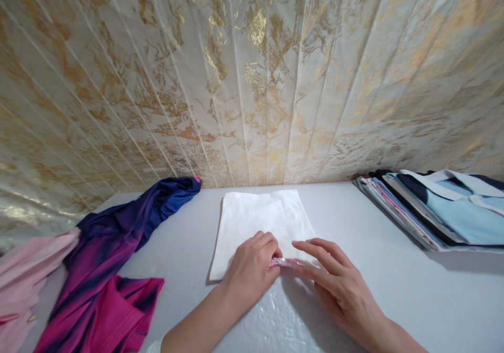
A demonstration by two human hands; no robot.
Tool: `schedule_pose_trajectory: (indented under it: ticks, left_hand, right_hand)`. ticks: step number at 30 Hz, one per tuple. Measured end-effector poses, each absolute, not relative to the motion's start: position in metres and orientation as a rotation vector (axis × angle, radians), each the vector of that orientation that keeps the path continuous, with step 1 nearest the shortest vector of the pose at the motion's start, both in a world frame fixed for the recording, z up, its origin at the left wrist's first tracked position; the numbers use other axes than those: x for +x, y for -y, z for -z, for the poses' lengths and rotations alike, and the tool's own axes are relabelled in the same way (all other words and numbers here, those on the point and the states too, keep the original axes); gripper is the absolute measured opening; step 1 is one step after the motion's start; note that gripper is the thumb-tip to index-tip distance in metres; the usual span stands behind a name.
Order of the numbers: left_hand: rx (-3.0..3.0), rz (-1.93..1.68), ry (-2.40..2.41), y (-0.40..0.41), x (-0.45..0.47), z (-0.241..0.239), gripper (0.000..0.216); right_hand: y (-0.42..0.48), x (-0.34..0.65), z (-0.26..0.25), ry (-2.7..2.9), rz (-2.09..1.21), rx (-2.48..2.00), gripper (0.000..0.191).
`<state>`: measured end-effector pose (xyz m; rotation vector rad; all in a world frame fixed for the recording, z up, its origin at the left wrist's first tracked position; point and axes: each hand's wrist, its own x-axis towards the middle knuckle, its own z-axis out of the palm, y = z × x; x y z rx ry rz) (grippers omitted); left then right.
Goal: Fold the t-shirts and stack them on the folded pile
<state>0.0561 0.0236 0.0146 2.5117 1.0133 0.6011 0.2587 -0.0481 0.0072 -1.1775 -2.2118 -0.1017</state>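
Observation:
My left hand (255, 261) is closed, its thumb and fingers gripping a narrow pink-and-white edge (284, 262). This looks like the rim of a clear plastic bag (268, 308), whose wrinkled, shiny film spreads toward me over the table. To its right, my right hand (336, 277) has its fingers stretched out and apart. One of its fingertips is at the right end of the pink edge; whether it presses on it I cannot tell. Just beyond both hands lies a flat, folded white cloth (260, 214), its near edge partly covered by my left hand.
At left, a crumpled purple, blue and magenta garment (106, 243) lies beside a pale pink one (35, 269). A stack of folded clothes (452, 206), light blue on top, stands at the right back. Behind the white table (181, 258) rises a gold-patterned curtain (252, 80).

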Motion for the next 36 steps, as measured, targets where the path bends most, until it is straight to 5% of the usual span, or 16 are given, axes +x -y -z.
schedule_pose_trajectory:
  ticks: [36]
  left_hand:
    - [2.523,-0.603,-1.008,-0.0242,0.0563,-0.0136,0.018]
  right_hand:
    - [0.0467,0.2562,-0.0102,2.222,0.107,-1.167,0.043]
